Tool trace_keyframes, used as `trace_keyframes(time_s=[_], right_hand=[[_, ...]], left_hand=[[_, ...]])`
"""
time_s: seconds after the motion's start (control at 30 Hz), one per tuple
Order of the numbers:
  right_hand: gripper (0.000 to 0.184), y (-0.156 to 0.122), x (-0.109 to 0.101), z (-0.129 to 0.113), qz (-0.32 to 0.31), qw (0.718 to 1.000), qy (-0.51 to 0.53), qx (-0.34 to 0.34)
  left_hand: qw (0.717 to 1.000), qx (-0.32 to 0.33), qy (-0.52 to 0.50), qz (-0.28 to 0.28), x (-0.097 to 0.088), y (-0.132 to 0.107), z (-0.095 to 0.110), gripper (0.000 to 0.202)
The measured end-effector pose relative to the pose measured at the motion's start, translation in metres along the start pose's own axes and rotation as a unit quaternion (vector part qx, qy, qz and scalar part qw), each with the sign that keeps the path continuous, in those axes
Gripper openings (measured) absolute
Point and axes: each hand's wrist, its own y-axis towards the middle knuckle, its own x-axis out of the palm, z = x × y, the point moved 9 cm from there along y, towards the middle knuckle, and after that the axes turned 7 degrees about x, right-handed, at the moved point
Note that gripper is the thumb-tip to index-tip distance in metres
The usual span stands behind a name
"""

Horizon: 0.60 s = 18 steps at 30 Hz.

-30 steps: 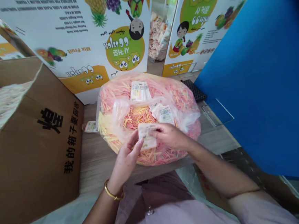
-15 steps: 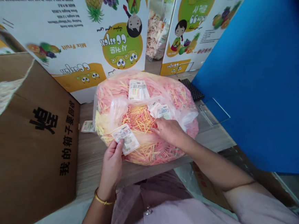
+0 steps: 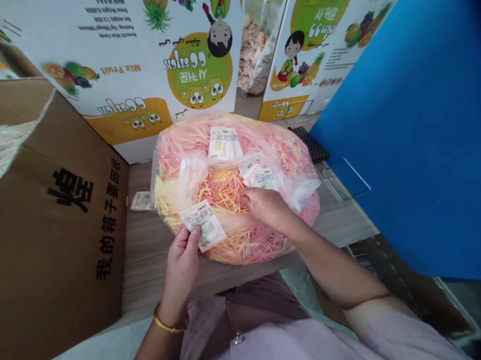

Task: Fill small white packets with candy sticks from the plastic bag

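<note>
A big clear plastic bag (image 3: 291, 142) full of pink, orange and yellow sticks lies on the wooden table (image 3: 147, 259). My left hand (image 3: 181, 265) pinches a small printed sachet (image 3: 203, 224) at the bag's near left edge. My right hand (image 3: 267, 206) rests on the sticks at the bag's opening, fingers curled down; what they hold, if anything, is hidden. Just beyond it lie two more small sachets (image 3: 260, 177). Another printed sachet (image 3: 223, 143) lies on the far top of the bag.
A large brown cardboard box (image 3: 56, 216) with black characters stands at the left. White printed fruit cartons (image 3: 139, 60) line the back. A blue panel (image 3: 420, 132) rises on the right. One loose sachet (image 3: 141, 201) lies on the table left of the bag. A black mesh object (image 3: 310, 144) sits behind.
Both hands held one sachet together a second ago. My left hand has drawn it away to the left, while my right hand let go and moved onto the sticks.
</note>
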Motion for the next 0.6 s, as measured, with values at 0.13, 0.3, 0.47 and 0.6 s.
trace_keyframes(time_s=[0.13,0.3,0.47,0.6], right_hand=[[0.042,0.006,-0.004,-0.004,0.015,0.999,-0.008,0.030],[0.052,0.019,0.013,-0.029,0.034,0.999,0.012,0.026],[0.028,0.029,0.026,-0.043,0.023,0.999,0.039,-0.003],[0.029,0.034,0.028,-0.047,-0.005,0.999,0.011,-0.038]], left_hand=[[1.000,-0.003,0.004,0.007,-0.001,0.000,-0.002,0.043],[1.000,-0.010,0.008,-0.011,0.005,-0.003,-0.006,0.044],[0.999,0.000,0.032,-0.022,0.005,-0.005,-0.001,0.043],[0.999,0.000,0.038,-0.013,-0.001,-0.004,0.001,0.044]])
